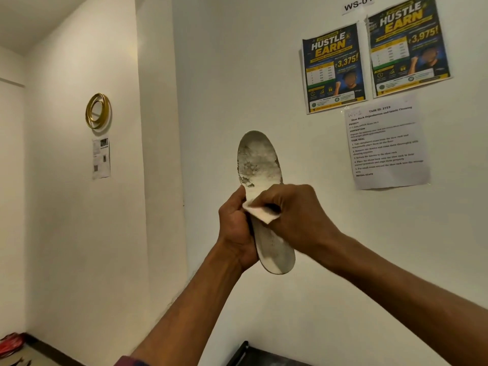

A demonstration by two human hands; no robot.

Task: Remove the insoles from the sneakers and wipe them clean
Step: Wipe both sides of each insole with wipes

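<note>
I hold a white insole (260, 165) upright in front of the wall, toe end up, with grey dirt marks across its upper half. My left hand (237, 231) grips its left edge near the middle. My right hand (295, 215) presses a small white wipe (260, 213) against the middle of the insole. The heel end (277, 257) sticks out below both hands. No sneakers are in view.
White wall close ahead with two posters (334, 67) and a printed task sheet (388, 143). A gold ring ornament (98, 110) hangs on the left wall. A dark rack edge (248, 355) shows at the bottom; something red (10, 342) lies on the floor at the far left.
</note>
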